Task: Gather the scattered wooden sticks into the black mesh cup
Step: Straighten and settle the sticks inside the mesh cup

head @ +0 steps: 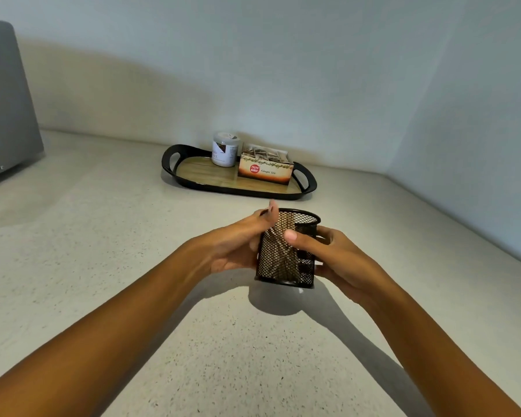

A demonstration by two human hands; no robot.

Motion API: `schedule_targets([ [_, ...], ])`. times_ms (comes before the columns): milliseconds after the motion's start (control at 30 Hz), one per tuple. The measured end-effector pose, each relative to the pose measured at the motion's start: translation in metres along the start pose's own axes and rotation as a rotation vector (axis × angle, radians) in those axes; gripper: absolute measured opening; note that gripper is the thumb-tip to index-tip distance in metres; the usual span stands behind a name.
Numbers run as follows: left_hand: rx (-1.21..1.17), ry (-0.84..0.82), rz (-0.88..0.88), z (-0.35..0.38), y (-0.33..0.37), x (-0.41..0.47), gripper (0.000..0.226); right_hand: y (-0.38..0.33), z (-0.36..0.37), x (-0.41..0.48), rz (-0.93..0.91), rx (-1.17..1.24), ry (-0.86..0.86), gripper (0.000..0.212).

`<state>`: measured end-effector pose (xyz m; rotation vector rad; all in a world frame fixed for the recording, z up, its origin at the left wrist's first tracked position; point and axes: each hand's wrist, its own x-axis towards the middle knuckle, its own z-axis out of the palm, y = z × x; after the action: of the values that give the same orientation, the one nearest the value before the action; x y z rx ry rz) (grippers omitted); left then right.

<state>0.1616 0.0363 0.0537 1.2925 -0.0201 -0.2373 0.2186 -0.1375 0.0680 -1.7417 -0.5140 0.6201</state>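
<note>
The black mesh cup (286,263) is held a little above the speckled counter, between both hands. Wooden sticks (278,236) show through the mesh, leaning inside it. My right hand (340,257) grips the cup from the right, thumb across its front and fingers behind it. My left hand (238,245) is against the cup's left side, with its fingertips up at the rim; whether it pinches a stick there is unclear. No loose sticks are visible on the counter.
A black-rimmed tray (205,173) with a wooden base stands at the back by the wall, carrying a white jar (224,150) and a ginger tea box (265,168). A grey appliance (3,100) fills the far left. The counter (253,356) meets walls behind and right.
</note>
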Motion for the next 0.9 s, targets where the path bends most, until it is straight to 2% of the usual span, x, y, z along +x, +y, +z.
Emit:
schedule_targets([
  [100,0.062,0.035,0.11,-0.005,-0.007,0.002,0.105,-0.001,-0.002,-0.004,-0.038,-0.057,-0.022,0.077],
  [133,0.075,0.059,0.13,-0.005,-0.008,0.003,0.1,-0.002,-0.003,-0.005,-0.046,-0.097,-0.011,0.073],
  [200,0.067,0.109,0.159,-0.001,-0.008,0.002,0.083,-0.005,-0.005,-0.005,-0.139,-0.236,0.141,0.072],
  [233,0.055,0.129,0.166,0.001,-0.008,0.001,0.075,-0.005,-0.009,-0.004,-0.261,-0.337,0.26,0.066],
  [300,0.047,0.144,0.172,0.001,-0.008,0.0,0.064,-0.012,-0.017,-0.003,-0.632,-0.595,0.432,0.029],
  [333,0.047,0.138,0.173,0.0,-0.009,0.0,0.056,-0.019,-0.021,-0.004,-0.762,-0.753,0.42,0.036],
  [367,0.048,0.123,0.172,0.0,-0.009,-0.001,0.048,-0.026,-0.023,-0.003,-0.828,-0.897,0.354,0.055],
  [400,0.049,0.104,0.167,-0.001,-0.009,-0.001,0.042,-0.033,-0.024,-0.002,-0.81,-1.038,0.252,0.065],
  [500,0.056,0.023,0.146,0.0,-0.011,-0.002,0.036,-0.048,-0.025,0.006,-0.715,-1.302,0.016,0.067],
  [567,0.042,-0.022,0.132,0.002,-0.012,-0.003,0.039,-0.054,-0.024,0.012,-0.685,-1.318,-0.182,0.072],
  [667,0.036,-0.081,0.116,0.001,-0.013,-0.004,0.063,-0.06,-0.025,0.02,-0.647,-1.366,-0.441,0.062],
  [800,0.046,-0.116,0.085,-0.002,-0.016,-0.004,0.084,-0.064,-0.02,0.024,-0.627,-1.471,-0.594,0.055],
  [900,0.07,-0.128,0.07,-0.002,-0.017,-0.003,0.088,-0.067,-0.02,0.024,-0.651,-1.547,-0.574,0.05],
])
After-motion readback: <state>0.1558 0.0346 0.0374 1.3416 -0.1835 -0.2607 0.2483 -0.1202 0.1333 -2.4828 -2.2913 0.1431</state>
